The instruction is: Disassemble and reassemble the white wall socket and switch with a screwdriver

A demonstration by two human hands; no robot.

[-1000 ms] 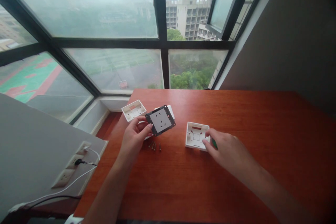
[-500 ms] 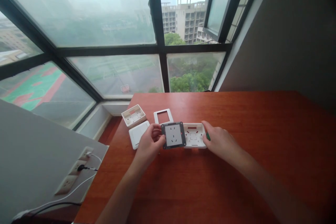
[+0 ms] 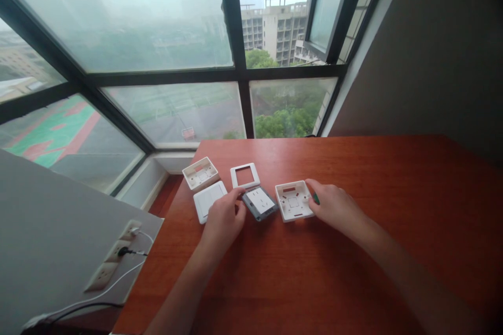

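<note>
A wall socket module, white-faced with a dark grey frame, lies on the wooden table at a slant. At its left edge is my left hand, thumb and forefinger apart, the forefinger at or very near the module's corner. My right hand grips the right side of a white square back box, whose hollow side faces up. Something small and green shows inside the right hand; what it is I cannot make out. Behind the module sits a white cover frame.
Left of my left hand lies a white switch panel. A second, cream back box stands behind it, near the edge of the table. Wall outlets with plugged cables are at lower left, below large windows.
The socket module has gone from upright in my left hand to lying on the table, and the left fingers have loosened. The back box has turned slightly and moved a little right.
</note>
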